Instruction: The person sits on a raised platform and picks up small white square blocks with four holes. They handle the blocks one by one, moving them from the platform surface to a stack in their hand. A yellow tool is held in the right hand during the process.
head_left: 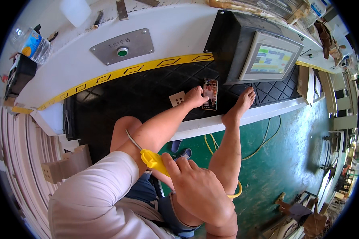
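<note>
My right hand (201, 189) is wrapped round a yellow air blow gun (152, 160), whose thin bent metal nozzle points to the upper left, across my left forearm. A yellow hose (237, 190) shows beside the right wrist. My left hand (195, 98) reaches forward to the black bench top (147, 97). Its thumb is stretched out onto the lit screen of a phone (210, 94) lying there, and the other fingers are bent beside it, with nothing seen in them. Just left of that hand lies a pale wooden block with several holes (176, 98).
A touchscreen panel (270, 57) in a dark housing stands right of the phone. My bare foot (243, 101) rests on the bench edge. Behind are a green push button (123, 51) and a plastic bottle (30, 44). Slippers (183, 153) lie below; another person (303, 215) is at lower right.
</note>
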